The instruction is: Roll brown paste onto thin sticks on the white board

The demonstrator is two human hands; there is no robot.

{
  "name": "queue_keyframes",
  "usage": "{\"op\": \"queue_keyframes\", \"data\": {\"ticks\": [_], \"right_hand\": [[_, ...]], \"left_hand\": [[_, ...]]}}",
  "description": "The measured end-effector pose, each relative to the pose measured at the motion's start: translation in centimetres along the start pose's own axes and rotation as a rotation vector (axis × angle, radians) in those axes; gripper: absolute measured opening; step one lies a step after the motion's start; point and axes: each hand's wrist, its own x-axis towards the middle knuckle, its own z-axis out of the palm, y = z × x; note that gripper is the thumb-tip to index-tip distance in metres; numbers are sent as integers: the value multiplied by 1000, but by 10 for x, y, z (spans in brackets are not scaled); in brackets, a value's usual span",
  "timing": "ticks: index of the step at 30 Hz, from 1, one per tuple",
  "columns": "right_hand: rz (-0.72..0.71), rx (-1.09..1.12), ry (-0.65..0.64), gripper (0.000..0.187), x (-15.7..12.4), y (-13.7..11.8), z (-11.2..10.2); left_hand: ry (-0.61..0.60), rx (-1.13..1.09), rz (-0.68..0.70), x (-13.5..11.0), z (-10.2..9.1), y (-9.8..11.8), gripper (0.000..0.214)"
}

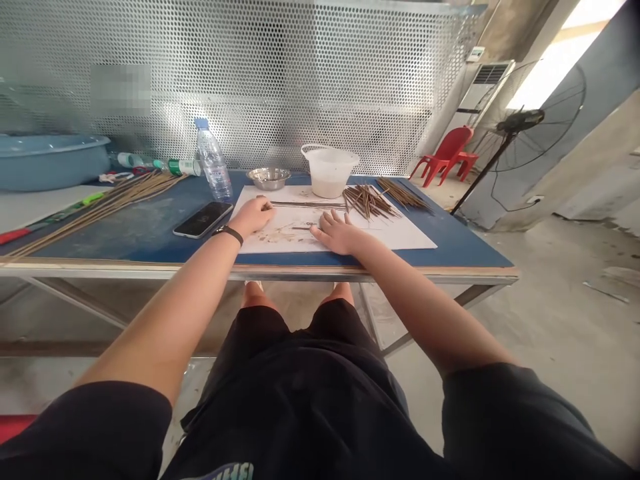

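My left hand rests at the left side of a white board, fingers curled around a small dark brown bit too small to name. Beside its fingertips begin several long thin brown sticks that lie across the board. My right hand lies flat, palm down, fingers spread, over a single thin dark stick; part of that stick is hidden under it. Brown smudges mark the board between both hands. A pile of short brown sticks lies just beyond my right hand.
Behind the board stand a metal bowl and a white bucket. A phone, a water bottle and long sticks are on the left. More sticks lie right. A perforated metal sheet closes the back.
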Motion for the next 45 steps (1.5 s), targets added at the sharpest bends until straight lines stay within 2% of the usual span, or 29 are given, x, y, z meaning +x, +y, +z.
{"op": "queue_keyframes", "data": {"ticks": [4, 8, 10, 13, 16, 19, 23, 27, 31, 35, 37, 39, 41, 43, 45], "right_hand": [[-51, -5, 67, 113, -40, -1, 15], [-99, -14, 51, 117, -76, -6, 26], [-97, -12, 52, 117, -76, -7, 27], [-68, 8, 86, 115, -54, -2, 23], [-52, 59, 141, 104, -27, 14, 11], [22, 85, 232, 81, -19, 45, 2], [53, -20, 240, 48, -40, 93, 3], [21, -8, 339, 35, -58, 118, 9], [-21, -126, 332, 34, -52, 110, 8], [-80, -169, 313, 39, -33, 82, 5], [-117, -147, 302, 39, -19, 64, 3], [-139, -128, 257, 36, -4, 47, -2], [-121, -102, 211, 32, 11, 35, -8], [-81, -52, 222, 32, 22, 31, -13], [-38, 18, 283, 38, 29, 34, -15]], "left_hand": [[-14, 5, -9, -1, -1, 4, 16], [-11, 31, -14, -2, -2, 7, 16], [-2, 28, -6, -2, -2, 7, 17], [-11, 16, -8, -3, -2, 6, 17], [-29, 5, -10, -4, -3, 5, 17], [-28, 7, -12, -4, -3, 6, 17], [-8, 13, -9, -3, 0, 8, 17], [8, 2, -4, -1, 2, 6, 16], [3, 15, 5, 0, 1, 4, 16], [32, 92, 32, -3, -1, 5, 14], [49, 173, 89, -6, -1, 9, 15], [34, 273, 186, -10, 3, 17, 27], [-23, 345, 292, -14, 9, 28, 50], [-196, 428, 353, -21, 15, 40, 77], [-376, 511, 258, -31, 19, 51, 94]]}}
